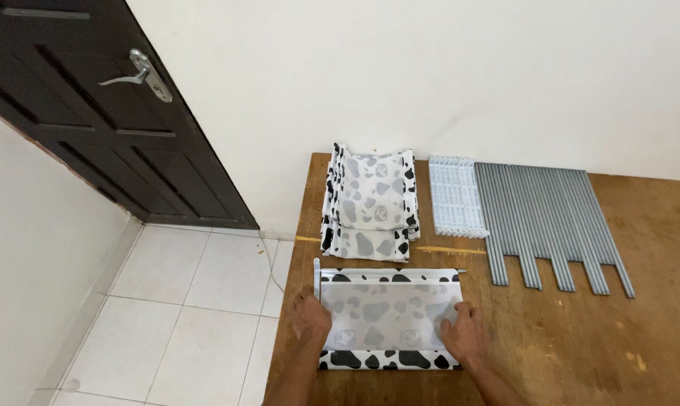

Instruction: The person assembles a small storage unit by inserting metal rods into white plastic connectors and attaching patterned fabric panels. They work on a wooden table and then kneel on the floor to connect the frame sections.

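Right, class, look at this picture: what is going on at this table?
A person leans over a wooden table with both hands on a flat cow-print fabric panel. The left hand presses its left edge, where a grey rod runs along the side; the right hand rests on its right edge. Behind lie a stack of folded cow-print panels, a row of white plastic connectors and a row of grey metal tubes.

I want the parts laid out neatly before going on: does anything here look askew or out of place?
Mostly tidy. The grey metal rods lie side by side, but their near ends step unevenly. A thin grey rod pokes out at the far left corner of the cow-print fabric panel under both hands.
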